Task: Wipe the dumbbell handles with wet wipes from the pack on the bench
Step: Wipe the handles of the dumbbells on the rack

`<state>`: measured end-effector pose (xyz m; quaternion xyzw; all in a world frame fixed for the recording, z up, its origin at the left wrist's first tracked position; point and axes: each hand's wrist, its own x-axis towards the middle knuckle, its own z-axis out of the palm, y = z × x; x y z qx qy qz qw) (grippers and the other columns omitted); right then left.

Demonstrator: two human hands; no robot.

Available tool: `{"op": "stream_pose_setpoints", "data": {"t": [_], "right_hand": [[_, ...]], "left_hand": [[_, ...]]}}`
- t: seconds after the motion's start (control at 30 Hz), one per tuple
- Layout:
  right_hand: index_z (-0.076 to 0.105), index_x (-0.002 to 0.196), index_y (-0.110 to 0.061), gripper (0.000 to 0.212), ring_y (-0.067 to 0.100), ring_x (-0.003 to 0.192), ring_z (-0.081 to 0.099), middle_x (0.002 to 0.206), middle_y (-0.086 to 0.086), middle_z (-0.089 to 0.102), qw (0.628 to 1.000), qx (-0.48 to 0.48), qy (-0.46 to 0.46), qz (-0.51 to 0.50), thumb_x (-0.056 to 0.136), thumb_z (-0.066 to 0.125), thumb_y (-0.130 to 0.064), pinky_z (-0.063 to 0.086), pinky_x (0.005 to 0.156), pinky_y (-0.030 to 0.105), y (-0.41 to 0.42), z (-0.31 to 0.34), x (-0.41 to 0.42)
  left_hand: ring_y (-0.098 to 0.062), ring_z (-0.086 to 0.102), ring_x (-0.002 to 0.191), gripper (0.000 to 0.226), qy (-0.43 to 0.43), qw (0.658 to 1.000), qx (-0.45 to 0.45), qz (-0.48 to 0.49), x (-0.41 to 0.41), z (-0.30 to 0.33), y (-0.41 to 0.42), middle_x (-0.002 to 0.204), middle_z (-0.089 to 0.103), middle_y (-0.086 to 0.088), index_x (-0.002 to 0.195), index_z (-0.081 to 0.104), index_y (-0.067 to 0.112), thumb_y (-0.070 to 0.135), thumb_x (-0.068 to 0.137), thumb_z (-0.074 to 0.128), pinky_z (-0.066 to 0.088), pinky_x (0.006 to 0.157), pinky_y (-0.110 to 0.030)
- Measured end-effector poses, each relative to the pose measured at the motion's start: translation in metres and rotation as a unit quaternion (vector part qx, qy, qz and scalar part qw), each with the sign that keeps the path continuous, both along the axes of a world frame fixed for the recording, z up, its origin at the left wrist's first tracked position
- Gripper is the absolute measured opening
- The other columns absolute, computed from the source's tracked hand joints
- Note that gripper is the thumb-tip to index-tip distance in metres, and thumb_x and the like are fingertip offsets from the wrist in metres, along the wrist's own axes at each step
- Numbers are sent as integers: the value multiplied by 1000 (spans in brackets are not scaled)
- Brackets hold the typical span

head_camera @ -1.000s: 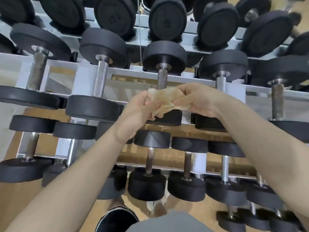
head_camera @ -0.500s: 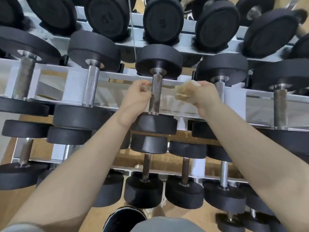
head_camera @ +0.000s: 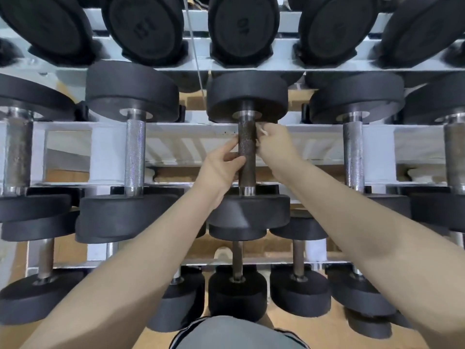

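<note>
The dumbbell handle (head_camera: pixel 246 152), dark and knurled, is seen on the middle tier of the rack (head_camera: pixel 314 133), at the centre of the view, running from 12 to 6 o'clock between two black rubber heads. It is pinched low on its 9 o'clock side by the curled thumb and fingers of the left hand (head_camera: pixel 221 165). A crumpled pale wet wipe (head_camera: pixel 261 129) is gripped in the curled fingers of the right hand (head_camera: pixel 275 142) and is held against the handle's 3 o'clock side, near the upper head.

Writing is noted on the end faces of the top-tier dumbbells: embossed numerals on the head at 12 o'clock (head_camera: pixel 243 23) appear to read "10"; those on the head at 11 o'clock (head_camera: pixel 141 27) cannot be read with certainty.

Both forearms are extended from 7 and 5 o'clock, converging on the handle. The pack is not seen.
</note>
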<state>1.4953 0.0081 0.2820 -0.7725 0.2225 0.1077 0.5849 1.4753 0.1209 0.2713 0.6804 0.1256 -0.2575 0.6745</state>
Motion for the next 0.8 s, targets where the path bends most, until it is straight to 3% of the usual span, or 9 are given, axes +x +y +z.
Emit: {"op": "stream_pose_setpoints", "data": {"t": [0.1,0.2,0.27,0.4,0.5,0.6,0.67,0.73,0.8], "right_hand": [[64,79,-15,28,36,94,62,91,18,67,996,-49,8,70,87,41,-2,49,88,56,-5,-4,-13],[65,106,-7,32,36,106,57,109,21,64,987,-89,22,136,89,39,3,45,97,46,-5,16,-28],[56,121,0,36,36,113,52,119,22,58,959,-179,58,212,92,36,4,41,96,37,-7,27,-42],[53,125,1,37,36,115,50,123,21,55,902,-250,147,320,91,37,2,40,96,38,-3,45,-60],[54,122,-3,34,32,109,54,109,14,56,938,-196,169,231,93,37,0,42,92,34,-8,56,-41],[52,78,-9,27,17,65,44,70,3,45,994,-56,95,20,92,36,5,43,65,31,-4,51,-17],[42,65,-13,34,13,61,35,65,2,38,997,-29,70,-17,92,34,6,32,57,25,4,40,0],[50,74,-10,26,15,62,40,68,3,43,994,-82,68,16,93,36,3,33,56,24,12,31,9],[57,97,-2,19,24,79,53,85,11,55,971,-214,64,82,92,39,1,37,64,26,18,26,5]], "left_hand": [[-12,62,78,47,1,1000,-27,-10,-3,1,2,91,64,-3,136,44,18,-1,94,47,54,72,-22],[-7,64,74,46,-11,999,-33,-17,-3,0,5,93,66,-3,135,46,18,-2,94,46,54,70,-20],[-3,64,68,47,-8,999,-33,-12,-2,2,4,89,65,-1,137,44,16,-3,94,45,53,64,-16],[-10,64,75,49,2,999,-33,-15,-3,4,4,94,64,-5,140,40,14,-2,94,45,55,69,-17],[-11,63,78,49,11,999,-40,-12,-3,4,5,94,63,-5,140,39,13,-2,94,45,55,72,-17],[-17,63,88,48,-4,999,-16,-28,-3,5,5,100,64,-8,139,41,17,2,94,47,54,85,-26],[-23,63,98,47,-23,999,11,-37,-2,5,4,105,64,-9,139,42,20,5,95,48,52,93,-36],[-27,60,108,47,-41,997,44,-47,-1,5,3,115,63,-8,139,42,23,8,94,49,48,98,-43],[-27,58,114,45,-52,996,54,-57,-3,5,3,122,61,-7,136,46,25,9,94,50,46,100,-45]]}}
